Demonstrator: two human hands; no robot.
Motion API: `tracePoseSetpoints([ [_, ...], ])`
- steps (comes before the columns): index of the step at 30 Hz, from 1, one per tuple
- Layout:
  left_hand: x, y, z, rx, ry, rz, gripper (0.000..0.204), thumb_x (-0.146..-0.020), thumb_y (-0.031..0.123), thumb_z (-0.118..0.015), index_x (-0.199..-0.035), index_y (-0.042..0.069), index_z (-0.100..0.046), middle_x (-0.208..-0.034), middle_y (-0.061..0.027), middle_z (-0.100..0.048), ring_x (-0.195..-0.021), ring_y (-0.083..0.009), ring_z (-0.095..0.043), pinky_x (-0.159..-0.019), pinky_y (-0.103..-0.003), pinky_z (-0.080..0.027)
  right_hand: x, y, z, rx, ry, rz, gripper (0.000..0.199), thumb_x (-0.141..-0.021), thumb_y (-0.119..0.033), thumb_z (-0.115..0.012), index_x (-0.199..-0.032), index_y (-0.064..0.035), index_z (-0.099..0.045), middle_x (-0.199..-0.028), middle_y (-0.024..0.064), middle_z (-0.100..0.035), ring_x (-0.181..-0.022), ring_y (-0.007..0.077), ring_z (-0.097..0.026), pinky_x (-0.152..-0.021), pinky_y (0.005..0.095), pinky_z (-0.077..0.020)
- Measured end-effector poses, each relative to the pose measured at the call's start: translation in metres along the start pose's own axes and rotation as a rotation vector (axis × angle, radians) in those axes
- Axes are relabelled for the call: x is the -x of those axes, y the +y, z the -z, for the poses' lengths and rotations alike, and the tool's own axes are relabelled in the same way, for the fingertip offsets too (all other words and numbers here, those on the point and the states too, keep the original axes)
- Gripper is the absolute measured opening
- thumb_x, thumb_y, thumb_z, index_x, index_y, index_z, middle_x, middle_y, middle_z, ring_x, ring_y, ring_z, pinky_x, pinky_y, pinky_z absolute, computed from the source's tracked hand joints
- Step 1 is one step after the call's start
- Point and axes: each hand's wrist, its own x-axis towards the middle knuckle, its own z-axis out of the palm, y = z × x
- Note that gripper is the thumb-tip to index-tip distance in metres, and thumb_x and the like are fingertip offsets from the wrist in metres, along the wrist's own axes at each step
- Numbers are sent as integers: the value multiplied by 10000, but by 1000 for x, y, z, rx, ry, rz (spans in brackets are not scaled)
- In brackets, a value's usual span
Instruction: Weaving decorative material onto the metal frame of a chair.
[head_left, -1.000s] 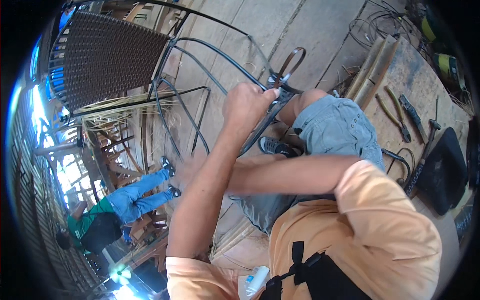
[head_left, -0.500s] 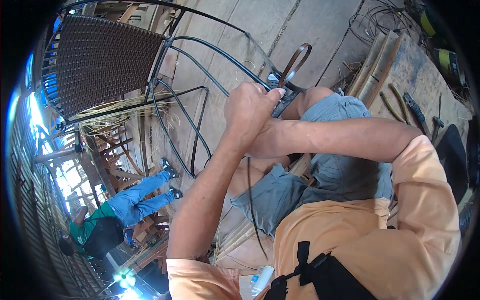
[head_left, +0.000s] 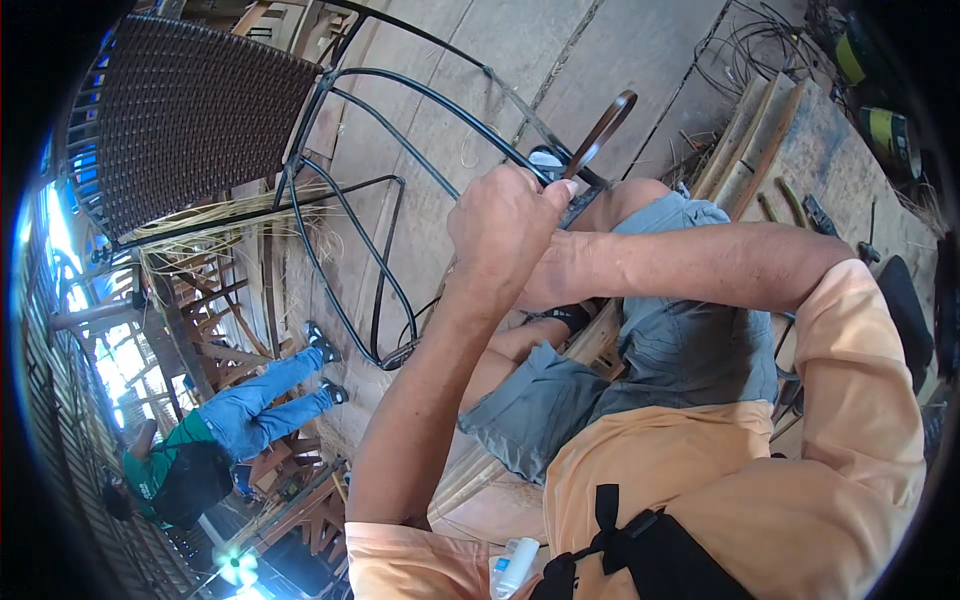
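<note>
My left hand [head_left: 505, 220] is closed, its thumb and fingers pinching a glossy brown flat weaving strip [head_left: 606, 130]. That strip rises in a narrow loop just beyond the thumb. Crossing under the left wrist, my right hand [head_left: 550, 278] has its fingers hidden behind the left hand and forearm. Both hands are at the near end of a black metal chair frame [head_left: 430, 95], by my knee. The far part of this frame carries a panel of dark brown weave [head_left: 200, 105].
On the right, a worn wooden board [head_left: 830, 130] holds pliers [head_left: 790, 203] and other hand tools. Coiled wire [head_left: 765, 50] lies beyond it. A person in a green shirt [head_left: 180, 455] stands off to the left. A white bottle [head_left: 515, 566] is near my body.
The strip's loop has become narrower and leans further right. A dark strand that hung below my hands is no longer visible there. The chair frame appears slightly further left.
</note>
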Motion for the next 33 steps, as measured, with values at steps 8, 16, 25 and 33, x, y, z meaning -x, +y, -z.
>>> tracePoseSetpoints([
  [8, -8, -11, -3, 8, 15, 14, 406, -727, 404, -664, -696, -1, -663, -684, -219, -615, -690, -375, -618, -619, -425, -481, -17, -16, 1, -4, -133, -148, 272, -835, -181, -566, -1094, -101, -583, -1063, 94, -598, -1052, 221, -531, -923, 360, -399],
  [16, -1, -4, 1, -2, 27, -9, 412, -740, 395, -672, -752, -16, -676, -722, -228, -639, -732, -368, -644, -640, -437, -503, -39, -71, -81, -503, 14, -56, 296, -836, -202, -587, -1104, -75, -572, -1126, 87, -597, -1043, 234, -530, -917, 354, -390],
  [25, -2, 14, 1, -36, 15, 110, 336, -752, 348, -672, -796, 15, -692, -823, -189, -663, -822, -337, -648, -726, -404, -507, -61, -195, -75, -50, -231, -29, 256, -838, -165, -538, -1079, -107, -604, -1113, 118, -598, -1103, 287, -523, -958, 407, -383],
  [33, 46, -71, -3, 165, -70, -342, 466, -754, 282, -634, -1092, -17, -517, -1038, -213, -583, -967, -390, -546, -807, -442, -449, -1, -153, -48, -164, -153, 188, 312, -784, -176, -551, -1087, -135, -615, -1112, 97, -601, -1094, 281, -534, -948, 425, -391],
])
